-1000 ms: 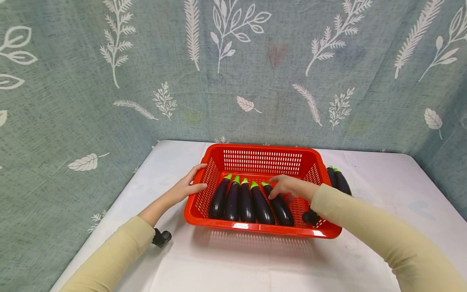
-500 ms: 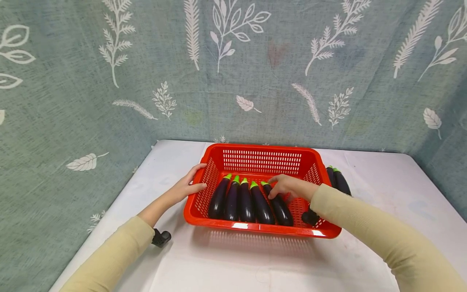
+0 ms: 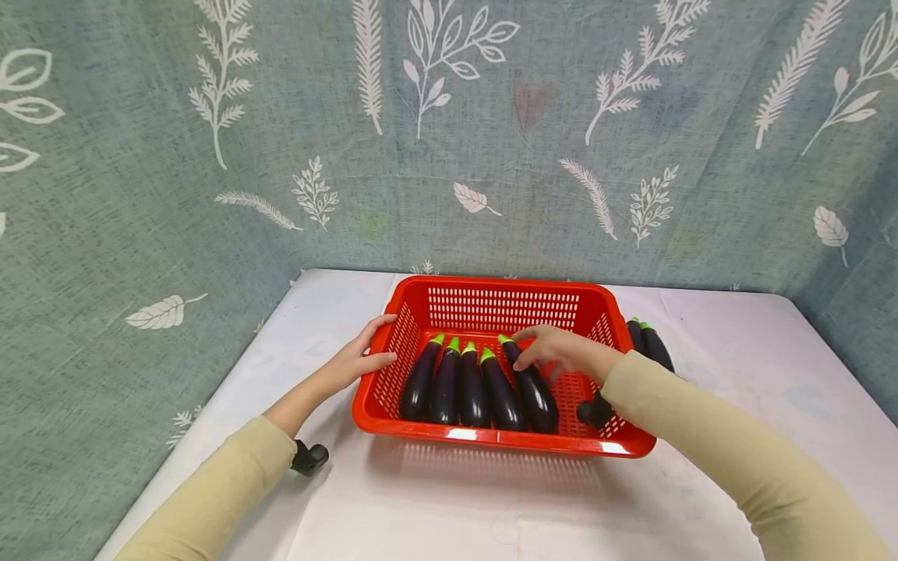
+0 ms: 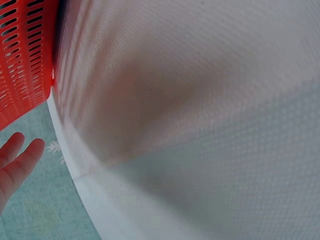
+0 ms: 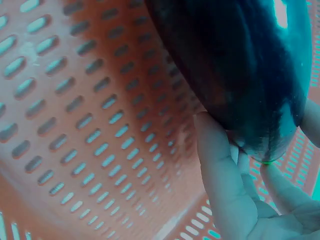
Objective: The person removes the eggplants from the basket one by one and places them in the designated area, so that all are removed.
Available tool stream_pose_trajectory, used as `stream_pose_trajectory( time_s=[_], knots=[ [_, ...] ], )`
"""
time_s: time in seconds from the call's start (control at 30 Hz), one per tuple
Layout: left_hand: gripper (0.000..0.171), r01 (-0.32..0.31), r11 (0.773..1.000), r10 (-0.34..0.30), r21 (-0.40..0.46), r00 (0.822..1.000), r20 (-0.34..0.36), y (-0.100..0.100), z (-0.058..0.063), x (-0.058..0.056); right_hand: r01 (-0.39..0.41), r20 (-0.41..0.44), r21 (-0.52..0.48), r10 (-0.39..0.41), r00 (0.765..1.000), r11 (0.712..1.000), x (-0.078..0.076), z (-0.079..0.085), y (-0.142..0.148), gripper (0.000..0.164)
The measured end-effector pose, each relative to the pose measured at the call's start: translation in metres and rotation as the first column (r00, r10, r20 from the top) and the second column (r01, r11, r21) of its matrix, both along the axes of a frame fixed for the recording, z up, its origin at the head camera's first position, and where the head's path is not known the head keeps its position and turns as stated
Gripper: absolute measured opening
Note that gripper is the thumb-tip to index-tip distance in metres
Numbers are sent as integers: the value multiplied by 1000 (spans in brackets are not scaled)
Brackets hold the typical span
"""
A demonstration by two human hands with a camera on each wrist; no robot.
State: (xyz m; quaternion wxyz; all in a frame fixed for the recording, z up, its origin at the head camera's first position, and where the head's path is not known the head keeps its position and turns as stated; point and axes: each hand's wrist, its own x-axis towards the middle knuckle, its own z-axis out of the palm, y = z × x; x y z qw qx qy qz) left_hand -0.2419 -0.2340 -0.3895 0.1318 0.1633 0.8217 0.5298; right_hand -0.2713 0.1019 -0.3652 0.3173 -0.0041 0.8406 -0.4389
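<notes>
Inside a red perforated plastic basket [image 3: 501,440], several dark purple eggplants with green stem ends lie side by side. My right hand [image 3: 561,351] grips the rightmost eggplant [image 3: 536,397] near its stem end. Close up in the right wrist view, the fingers and thumb [image 5: 215,165] are around this eggplant's narrow end. Beside it on the left lies another eggplant [image 3: 502,397]. My left hand [image 3: 351,362] rests against the basket's left rim, thumb and forefinger spread apart. In the left wrist view its fingers [image 4: 22,162] look straight, beneath the red basket wall [image 4: 30,55].
Outside the basket's right side, more eggplants [image 3: 655,348] lie on the white-covered table [image 3: 421,514], partly hidden by the right arm. A leaf-patterned cloth [image 3: 491,156] hangs behind the table. A black wrist-worn device [image 3: 309,457] sits under the left sleeve.
My right hand has shifted slightly, and the gripped eggplant has moved a little left and away, toward its neighbour. My left hand stays at the rim.
</notes>
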Motion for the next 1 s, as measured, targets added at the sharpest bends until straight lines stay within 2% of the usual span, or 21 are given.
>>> stream_pose_trajectory(
  time_s=[0.1,0.63,0.73,1.0],
  knots=[
    [65,3,1000,-3,3,1000,-4,0,-1,0,-11,-5,-38,11,1000,999,-1,3,3,66],
    [66,9,1000,-9,8,1000,0,0,0,-1,51,5,-210,-51,999,976,-4,18,23,65],
    [68,10,1000,-10,7,1000,-3,0,0,-1,31,-9,-230,-34,999,973,-4,23,28,65],
    [67,5,1000,-5,5,1000,4,0,-1,-2,46,14,-346,-44,999,937,-3,38,41,67]
  ],
)
